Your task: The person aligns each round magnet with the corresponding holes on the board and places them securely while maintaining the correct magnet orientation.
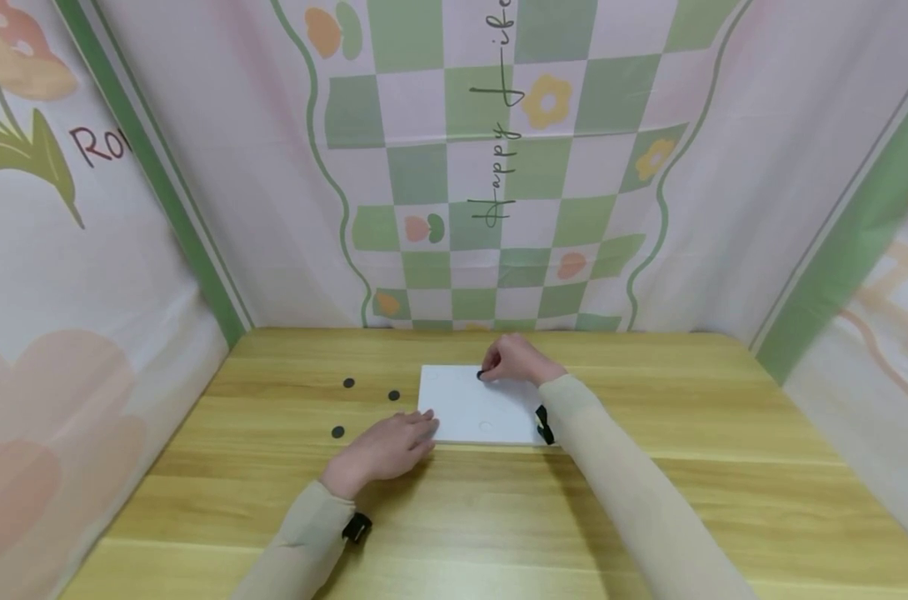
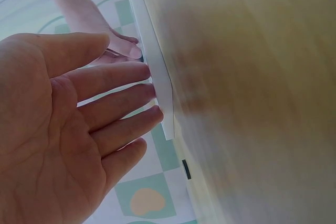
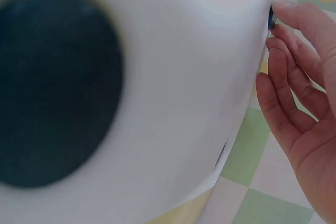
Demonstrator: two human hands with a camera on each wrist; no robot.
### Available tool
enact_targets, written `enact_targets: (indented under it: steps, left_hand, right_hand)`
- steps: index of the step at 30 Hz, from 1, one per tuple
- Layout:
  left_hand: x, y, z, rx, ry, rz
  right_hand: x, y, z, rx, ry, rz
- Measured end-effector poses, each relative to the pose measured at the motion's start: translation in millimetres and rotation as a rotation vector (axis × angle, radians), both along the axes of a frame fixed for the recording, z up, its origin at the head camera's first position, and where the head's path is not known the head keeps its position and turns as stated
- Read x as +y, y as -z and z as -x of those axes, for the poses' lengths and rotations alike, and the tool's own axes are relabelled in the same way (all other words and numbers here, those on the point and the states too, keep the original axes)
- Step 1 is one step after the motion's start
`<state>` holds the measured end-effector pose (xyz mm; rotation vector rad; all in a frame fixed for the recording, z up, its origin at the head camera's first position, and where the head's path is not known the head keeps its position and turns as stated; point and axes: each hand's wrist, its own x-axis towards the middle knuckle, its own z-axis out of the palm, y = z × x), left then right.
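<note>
A white rectangular board (image 1: 461, 408) lies on the wooden table in front of me, with a faint round outline near its front edge. My right hand (image 1: 517, 360) pinches a small black disc (image 1: 480, 375) between thumb and index finger over the far part of the board. The right wrist view shows that disc (image 3: 271, 17) edge-on at the board's surface. Another black disc (image 3: 58, 85) appears large on the board, right under that wrist camera. My left hand (image 1: 394, 442) has its fingers extended, fingertips at the board's front left corner; its palm (image 2: 47, 140) holds nothing.
Left of the board, three loose black discs lie on the table (image 1: 274, 467): one at the back (image 1: 349, 382), one nearer the board (image 1: 394, 395), one farther forward (image 1: 337, 432). A checked curtain (image 1: 472, 275) hangs behind the table, with printed cloth on both sides.
</note>
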<state>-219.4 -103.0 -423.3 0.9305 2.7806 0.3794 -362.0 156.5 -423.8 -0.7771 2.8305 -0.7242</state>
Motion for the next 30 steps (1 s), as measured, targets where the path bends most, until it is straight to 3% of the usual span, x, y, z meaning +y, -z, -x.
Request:
enact_targets:
  steps: [30]
  left_hand:
    - [0.5,-1.3,-1.2,-0.007,-0.006,0.012]
  right_hand:
    - [3.4,-2.8,-1.2,0.015,-0.019,-0.019]
